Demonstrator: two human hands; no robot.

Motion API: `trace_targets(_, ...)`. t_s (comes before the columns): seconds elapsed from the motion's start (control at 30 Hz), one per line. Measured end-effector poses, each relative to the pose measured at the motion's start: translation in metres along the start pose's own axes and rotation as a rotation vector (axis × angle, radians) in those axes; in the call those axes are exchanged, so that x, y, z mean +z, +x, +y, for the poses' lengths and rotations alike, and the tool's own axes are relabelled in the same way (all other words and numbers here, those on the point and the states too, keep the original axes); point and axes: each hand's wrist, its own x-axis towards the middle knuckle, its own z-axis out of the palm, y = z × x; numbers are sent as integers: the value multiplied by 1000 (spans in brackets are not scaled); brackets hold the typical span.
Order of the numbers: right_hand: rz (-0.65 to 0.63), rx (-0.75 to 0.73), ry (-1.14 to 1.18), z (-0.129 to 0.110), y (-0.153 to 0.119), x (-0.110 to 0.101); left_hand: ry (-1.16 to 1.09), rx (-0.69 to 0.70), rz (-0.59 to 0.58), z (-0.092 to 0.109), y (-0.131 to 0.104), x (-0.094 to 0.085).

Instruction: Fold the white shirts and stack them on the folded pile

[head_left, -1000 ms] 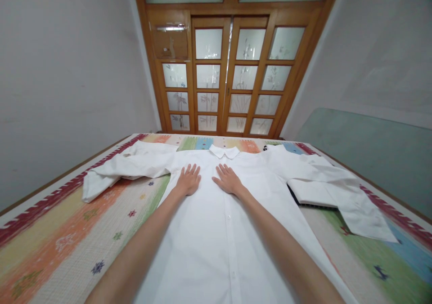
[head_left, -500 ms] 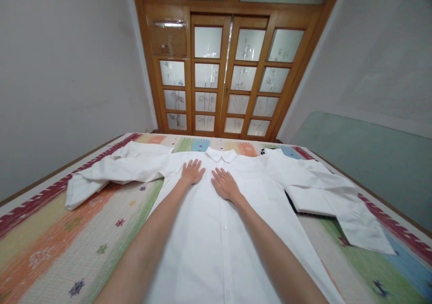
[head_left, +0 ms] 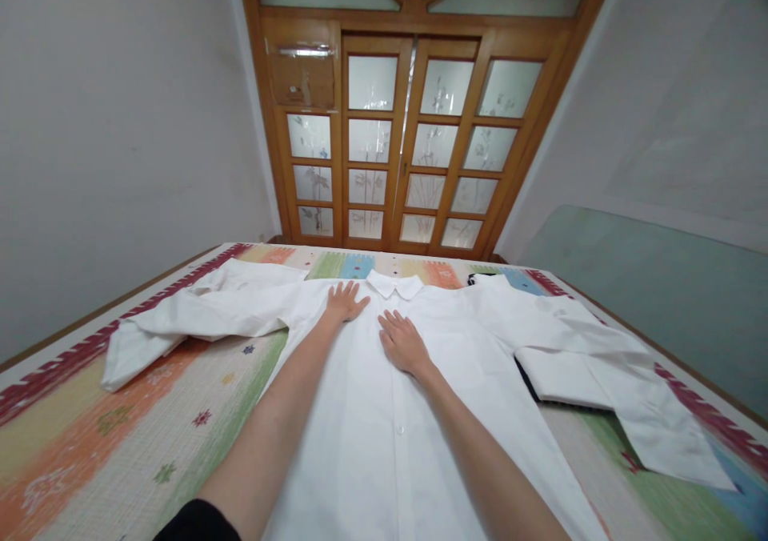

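A white button-up shirt lies spread face up, its collar at the far end and both sleeves stretched out to the sides. My left hand rests flat on the shirt's upper front, just left of the collar, with fingers spread. Lower and to the right, my right hand lies palm down beside the button strip, fingers extended. Neither hand grips the cloth. Under the right sleeve a folded white item with a dark edge partly shows.
The shirt lies on a colourful striped cloth covering a bed or table. Beyond its far edge stand wooden doors with glass panes. Grey walls rise on both sides, and a pale green panel leans at the right.
My right hand has slid slightly down from the collar, while the left stays near the shoulder. The view has shifted a little, and a black sleeve edge now shows on my left arm.
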Motion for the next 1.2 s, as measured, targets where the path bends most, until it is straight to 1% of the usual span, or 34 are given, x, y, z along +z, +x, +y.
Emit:
trace_targets(0.17, 24, -8, 6, 1, 1, 2, 7, -54, 19, -15, 11, 2)
trace_targets(0.23, 30, -12, 5, 1, 1, 3, 21, -37, 27, -22, 14, 3)
trace_targets(0.3, 28, -11, -5, 1, 1, 3, 34, 13, 29, -29, 15, 3)
trace_targets(0.4, 6, -12, -27, 1, 1, 2, 40, 82, 30, -38, 12, 0)
trace_targets(0.53, -36, -14, -60, 0, 0, -2, 51, 80, 31, -40, 0, -2)
trace_targets(0.7, -85, -32, -84, -2, -1, -5, 62, 46, 37, -28, -29, 2)
trace_targets(0.8, -115, -31, -81, -4, -3, -6, 57, 84, 52, -25, -54, 8)
trace_targets(0.93, -147, -25, -79, -4, -3, -7, 14, 187, 60, -29, -94, 14)
trace_targets(1.0, -153, -22, -77, -4, -4, -7, 11, 219, 57, -36, -114, 12)
trace_targets(1.03, -156, -21, -74, -4, -4, -6, 17, 214, 75, -41, -124, 10)
trace_targets(1.07, -159, -22, -70, -4, -4, -6, 25, 190, 117, -47, -132, 6)
trace_targets(1.1, -164, -24, -67, -4, -4, -6, 32, 145, 182, -54, -139, 1)
trace_targets(1.13, -168, -27, -64, -4, -4, -6, 34, 79, 270, -62, -146, -5)
trace_targets(1.2, -177, -30, -61, -3, -4, -6, 24, -105, 477, -81, -157, -21)
